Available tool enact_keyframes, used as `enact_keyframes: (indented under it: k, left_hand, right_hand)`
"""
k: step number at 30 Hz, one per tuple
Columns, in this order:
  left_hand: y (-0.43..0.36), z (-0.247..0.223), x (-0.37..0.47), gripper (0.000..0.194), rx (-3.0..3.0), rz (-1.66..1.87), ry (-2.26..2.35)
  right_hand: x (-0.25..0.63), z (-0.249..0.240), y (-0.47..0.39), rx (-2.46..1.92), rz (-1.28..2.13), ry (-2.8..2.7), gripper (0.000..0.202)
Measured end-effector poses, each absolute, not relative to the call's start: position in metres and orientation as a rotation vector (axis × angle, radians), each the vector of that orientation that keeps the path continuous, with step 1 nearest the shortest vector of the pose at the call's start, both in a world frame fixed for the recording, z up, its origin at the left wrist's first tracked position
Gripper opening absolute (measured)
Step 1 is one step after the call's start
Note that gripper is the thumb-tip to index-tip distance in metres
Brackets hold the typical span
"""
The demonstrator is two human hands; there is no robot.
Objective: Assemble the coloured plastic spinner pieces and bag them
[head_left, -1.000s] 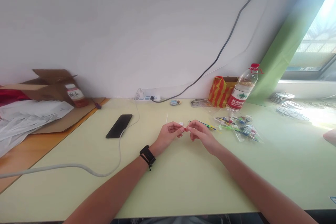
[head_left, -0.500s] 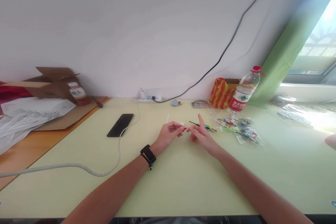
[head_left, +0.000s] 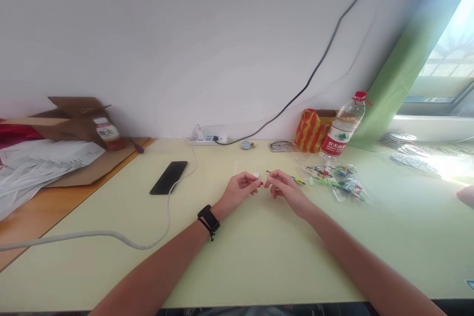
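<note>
My left hand [head_left: 240,187] pinches a small white and red plastic piece [head_left: 256,176] between thumb and fingers; its red end points to the right. Just right of it is my right hand [head_left: 284,188], its fingers curled in and their tips close to the red end with a narrow gap between. Whatever the right fingertips may hold is too small to make out. Behind the right hand lie thin blue, yellow and dark plastic parts [head_left: 299,180], partly hidden by it. A thin white stick [head_left: 236,168] rests on the table beyond my left hand.
Clear bags of coloured parts [head_left: 350,188] lie right, before a large water bottle [head_left: 338,133] and a striped bag [head_left: 309,131]. Left are a black phone [head_left: 169,177], a white cable [head_left: 111,233] and a cardboard box [head_left: 77,113]. A power strip [head_left: 209,139] lies along the wall.
My right index finger, raised before, has bent down, and the right hand's fingers have curled in. My left hand still holds the white and red piece in nearly the same place.
</note>
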State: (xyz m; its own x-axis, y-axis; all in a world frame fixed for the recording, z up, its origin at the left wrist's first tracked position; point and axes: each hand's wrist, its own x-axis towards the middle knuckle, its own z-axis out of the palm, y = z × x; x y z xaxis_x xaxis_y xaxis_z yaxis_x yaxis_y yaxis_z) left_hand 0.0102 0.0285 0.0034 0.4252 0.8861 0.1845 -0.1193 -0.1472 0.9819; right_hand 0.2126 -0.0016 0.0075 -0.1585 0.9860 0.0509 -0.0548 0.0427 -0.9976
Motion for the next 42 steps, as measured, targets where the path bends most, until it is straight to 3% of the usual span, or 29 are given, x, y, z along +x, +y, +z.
enact_keyframes:
  k: [6,12,15,19,23,28,34,42]
  left_hand:
    - [0.026,0.000,0.011,0.028,1.538,0.967,0.716]
    - [0.030,-0.007,0.006,0.029,2.026,1.123,1.029]
    - [0.034,-0.012,0.000,0.038,2.173,1.161,1.161]
    - [0.038,-0.018,-0.006,0.053,2.264,0.957,1.392]
    - [0.038,-0.018,-0.007,0.043,2.386,0.744,1.502]
    - [0.039,-0.016,-0.005,0.024,2.461,0.863,1.462]
    - [0.044,-0.020,-0.007,0.025,2.514,0.914,1.471]
    - [0.046,-0.016,-0.008,0.021,2.484,0.870,1.394]
  right_hand:
    - [0.205,0.001,-0.005,-1.050,1.254,-1.559,0.037]
    - [0.210,-0.006,0.002,-1.121,1.062,-1.677,0.027]
    - [0.215,-0.005,0.003,-1.254,0.886,-1.765,0.018]
    - [0.219,-0.003,0.002,-1.507,0.657,-1.874,0.016]
    - [0.222,-0.002,0.002,-1.712,0.411,-1.894,0.009]
    - [0.220,0.001,-0.001,-1.615,0.345,-1.998,0.008]
    - [0.212,0.005,-0.011,-1.404,0.372,-2.214,0.014]
    - [0.231,-0.011,0.008,-1.640,0.054,-2.140,0.024]
